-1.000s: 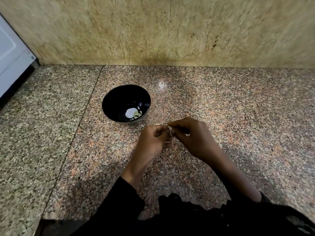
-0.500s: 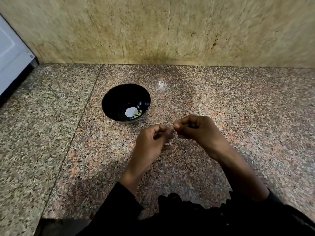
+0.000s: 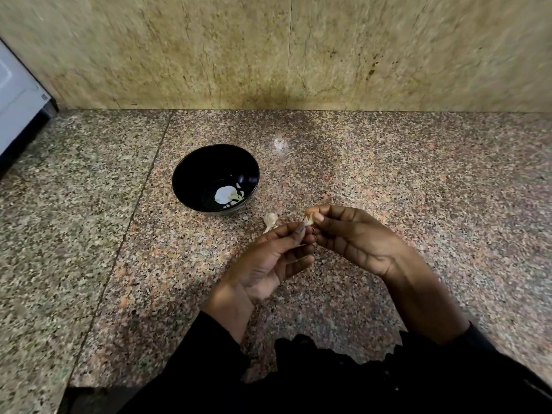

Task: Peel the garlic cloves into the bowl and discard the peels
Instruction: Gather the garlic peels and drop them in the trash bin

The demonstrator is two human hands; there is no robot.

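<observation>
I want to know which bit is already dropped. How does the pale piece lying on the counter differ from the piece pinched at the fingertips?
The peel scrap on the counter lies loose, touched by neither hand; the garlic piece is pinched by the right hand, off the granite. The scrap lies nearer the black bowl than the pinched piece. The scrap is pale and elongated; the pinched piece looks smaller and mostly hidden by fingertips. The left hand lies beside it, thumb close. Both are pale and outside the bowl.
</observation>
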